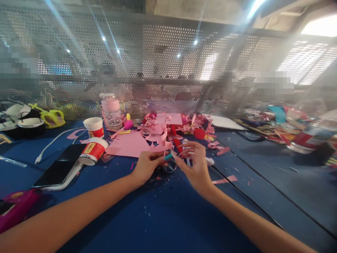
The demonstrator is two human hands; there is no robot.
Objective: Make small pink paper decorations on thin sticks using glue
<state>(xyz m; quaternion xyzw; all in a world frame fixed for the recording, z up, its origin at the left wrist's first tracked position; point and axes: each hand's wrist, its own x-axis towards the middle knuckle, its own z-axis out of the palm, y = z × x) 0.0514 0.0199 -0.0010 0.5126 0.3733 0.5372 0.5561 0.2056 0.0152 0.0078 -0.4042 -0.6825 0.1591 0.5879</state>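
Observation:
A small teal piece (168,157), perhaps rolled paper, is pinched between the thumb and fingers of my left hand (147,166). My right hand (196,168) is close on the right. Its thumb points at the piece's pale end, appearing to touch it, and its other fingers are curved and spread apart. Below both hands a clear ring-shaped item (170,167) lies on the blue table (158,221), partly hidden. Behind the fingers are a red pointed item (177,141) and a curled pink paper strip (164,135). A white tool (210,161) with a black cord lies beside my right hand.
Pink paper (129,144) and scraps are heaped at the back. On the left are a red-and-white paper cup (93,151), tipped against a black tablet (61,165), another cup (93,126) and a pink bottle (112,112). Black cords (250,193) cross the right side.

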